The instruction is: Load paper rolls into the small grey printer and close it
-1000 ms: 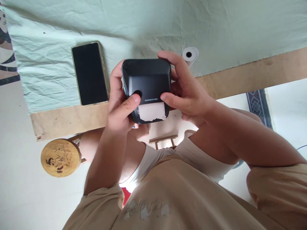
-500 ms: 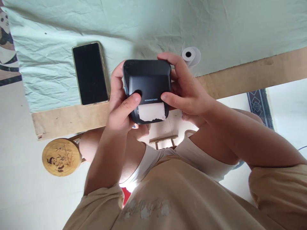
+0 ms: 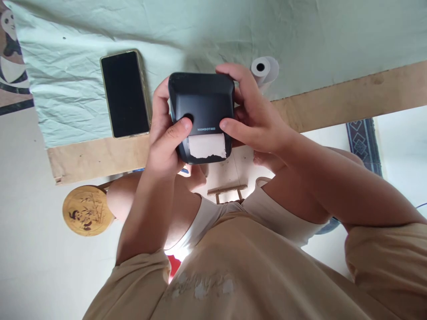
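Black smartphone [image 3: 125, 93] lies on the pale green cloth. Left hand [image 3: 165, 146] and right hand [image 3: 256, 120] both grip the small black label printer [image 3: 202, 104] above the lap, thumbs flanking the torn white paper strip [image 3: 207, 146]. Looks like the paper-feed stage; tearing it cleanly would need one thumb freed. White paper roll [image 3: 264, 69] sits behind.

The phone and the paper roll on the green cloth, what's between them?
In the head view, the black label printer, held in both hands, sits between the phone and paper roll.

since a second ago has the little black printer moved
No: the printer keeps the same gap to the phone; only the camera view shifted.
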